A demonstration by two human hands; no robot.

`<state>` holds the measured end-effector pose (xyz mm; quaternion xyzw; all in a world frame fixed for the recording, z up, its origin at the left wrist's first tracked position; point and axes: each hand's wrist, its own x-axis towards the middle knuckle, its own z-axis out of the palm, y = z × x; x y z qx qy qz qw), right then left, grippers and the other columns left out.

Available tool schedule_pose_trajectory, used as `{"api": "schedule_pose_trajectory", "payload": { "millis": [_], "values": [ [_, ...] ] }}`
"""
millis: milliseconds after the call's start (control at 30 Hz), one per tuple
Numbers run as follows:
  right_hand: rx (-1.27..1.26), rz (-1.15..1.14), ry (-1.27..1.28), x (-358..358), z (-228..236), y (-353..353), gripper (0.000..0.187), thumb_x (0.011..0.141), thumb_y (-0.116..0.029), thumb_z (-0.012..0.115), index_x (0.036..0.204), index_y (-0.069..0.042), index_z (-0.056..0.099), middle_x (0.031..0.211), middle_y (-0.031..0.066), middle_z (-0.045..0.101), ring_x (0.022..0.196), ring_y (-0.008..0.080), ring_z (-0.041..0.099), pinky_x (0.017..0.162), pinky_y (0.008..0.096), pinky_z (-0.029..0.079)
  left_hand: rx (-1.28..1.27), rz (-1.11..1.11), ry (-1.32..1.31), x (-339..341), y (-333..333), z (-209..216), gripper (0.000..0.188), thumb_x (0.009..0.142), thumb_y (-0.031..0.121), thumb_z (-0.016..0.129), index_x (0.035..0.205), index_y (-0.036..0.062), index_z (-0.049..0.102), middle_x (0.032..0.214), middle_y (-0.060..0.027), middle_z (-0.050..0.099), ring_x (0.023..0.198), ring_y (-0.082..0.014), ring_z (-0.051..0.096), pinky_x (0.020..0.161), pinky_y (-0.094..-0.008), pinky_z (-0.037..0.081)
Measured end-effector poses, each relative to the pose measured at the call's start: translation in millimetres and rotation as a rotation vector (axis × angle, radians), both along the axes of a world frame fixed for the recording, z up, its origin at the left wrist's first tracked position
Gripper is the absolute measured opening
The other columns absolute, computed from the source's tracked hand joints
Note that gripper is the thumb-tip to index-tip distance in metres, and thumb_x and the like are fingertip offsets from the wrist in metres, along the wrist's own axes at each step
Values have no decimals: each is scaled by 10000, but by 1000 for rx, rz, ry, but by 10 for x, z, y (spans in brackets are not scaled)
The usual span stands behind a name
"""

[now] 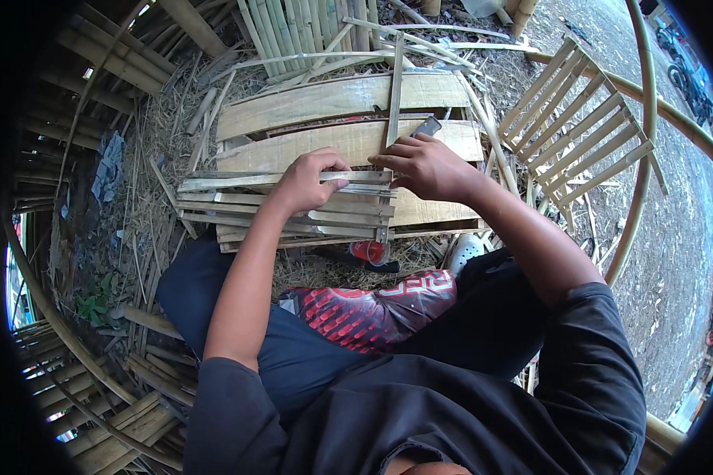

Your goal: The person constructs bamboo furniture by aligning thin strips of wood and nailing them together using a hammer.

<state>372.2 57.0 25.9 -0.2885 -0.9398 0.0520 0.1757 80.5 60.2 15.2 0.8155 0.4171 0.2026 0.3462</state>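
A low bench of pale wooden planks [309, 103] stands before me. Several bamboo slats [238, 197] lie across its near part, joined at their right ends by a crosspiece [385, 214]. My left hand [307, 180] is closed on the far slat, thumb and fingers pinching it. My right hand [428, 166] bends over the slats' right ends, its fingers curled; what they grip is hidden. A long bamboo strip [395, 91] runs away from me beside those fingers. Just beyond the right knuckles shows a dark metal piece [428, 127], its kind unclear.
A finished-looking slatted bamboo panel [574, 119] leans on a bamboo rail [650, 119] at right. Upright bamboo strips [309, 32] stand behind the bench. A red cup [370, 252] and a dark handle-like object [348, 260] lie near my legs. Shavings and offcuts cover the ground.
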Motion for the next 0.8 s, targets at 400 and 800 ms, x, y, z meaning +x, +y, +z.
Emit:
{"api": "schedule_pose_trajectory", "payload": {
  "millis": [400, 800],
  "values": [
    [4, 230, 124, -64, -57, 109, 434, 858, -173, 774, 1262, -28, 709, 1109, 112, 735, 990, 299, 674, 866, 412, 585, 44, 54, -45, -30, 20, 11, 184, 842, 81, 780, 1016, 33, 744, 973, -115, 712, 916, -274, 690, 857, -374, 537],
    [-115, 246, 215, -79, -141, 109, 416, 851, -112, 786, 1243, 1, 707, 1006, 133, 720, 923, 293, 663, 837, 413, 562, 9, 95, -59, -1, -31, 9, 181, 806, -27, 748, 985, -6, 721, 969, -114, 713, 909, -257, 688, 872, -359, 519]
  ]
}}
